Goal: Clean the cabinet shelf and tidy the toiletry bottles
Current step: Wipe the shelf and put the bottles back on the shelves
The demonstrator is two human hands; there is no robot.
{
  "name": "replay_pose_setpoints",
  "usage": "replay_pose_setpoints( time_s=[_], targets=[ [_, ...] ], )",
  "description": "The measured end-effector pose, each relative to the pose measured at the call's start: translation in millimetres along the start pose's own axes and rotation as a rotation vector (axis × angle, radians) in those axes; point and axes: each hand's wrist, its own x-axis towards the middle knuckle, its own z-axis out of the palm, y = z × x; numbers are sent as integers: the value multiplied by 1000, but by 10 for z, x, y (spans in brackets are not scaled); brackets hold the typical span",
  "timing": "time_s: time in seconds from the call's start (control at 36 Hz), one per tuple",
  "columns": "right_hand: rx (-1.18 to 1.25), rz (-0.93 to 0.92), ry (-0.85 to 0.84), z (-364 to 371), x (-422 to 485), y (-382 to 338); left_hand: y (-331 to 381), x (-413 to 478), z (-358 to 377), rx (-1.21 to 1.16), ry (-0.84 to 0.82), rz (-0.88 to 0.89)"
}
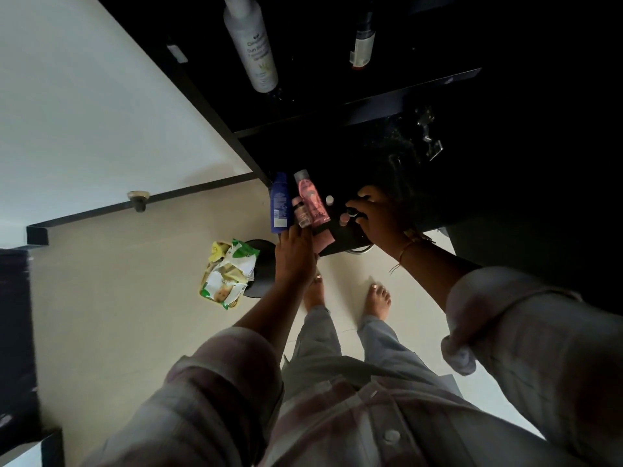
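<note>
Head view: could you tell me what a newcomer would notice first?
The left hand is at a blue bottle and pink bottle on the dark lower shelf, the right hand among small bottles beside them. A white bottle stands on the shelf above; a wipes packet lies lower left.

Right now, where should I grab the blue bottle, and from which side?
Probably grip the blue bottle round its straight middle, coming from the open front of the shelf: it stands upright, and the pink bottle crowds its right side.
</note>
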Motion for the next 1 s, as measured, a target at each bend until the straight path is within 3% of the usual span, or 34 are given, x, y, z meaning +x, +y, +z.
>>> replay_pose_setpoints(
  time_s=[0.25, 0.44, 0.78, 1.0],
  targets=[
    [-50, 46, -44, 66, 171, 101, 42, -8, -15, -190, 51, -60],
    [65, 146, -3, -1, 137, 92, 153, -41, -162, -435, 135, -93],
    [344, 63, 424, -681, -409, -396, 636, -278, -1041, -766, 263, -132],
    [471, -66, 654, -1426, -486, -1076, 942, -429, -1927, -936, 448, 16]
  ],
)
